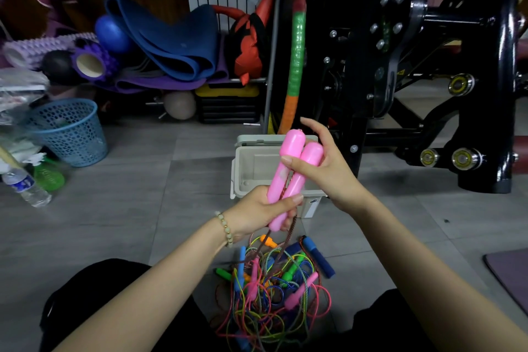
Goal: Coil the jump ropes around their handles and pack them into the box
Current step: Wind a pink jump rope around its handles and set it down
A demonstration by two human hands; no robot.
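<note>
Pink handles [294, 168]: two, side by side and touching, held upright with a slight tilt in front of the box; both hands are on them
Left hand [254, 208]: curled round the lower ends of the pair, thumb laid across the front; a beaded bracelet [225, 227] sits on the wrist
Right hand [331, 171]: pinching the upper half of the pair, thumb on the front, the other fingers behind; the index finger sticks up straight, off the plastic
Brown cord [291, 230]: hangs from the bottom of the handles below the left hand; runs down into the heap; not wound round the handles
Box [248, 177]: grey, open, standing on the floor [143, 208] just beyond the hands; lid [257, 140] tipped back at the far side; the part of the inside in view shows nothing in it
Heap of ropes [274, 288]: tangled thin cords in pink, green, blue and yellow with small coloured handles; lies on the floor between the person's knees, near the box; a blue handle [318, 257] lies at its right edge
Blue basket [68, 131]: on the floor at left, well apart from the box; a water bottle [27, 187] lies near it
Black machine [428, 66]: stands at right behind the box
</note>
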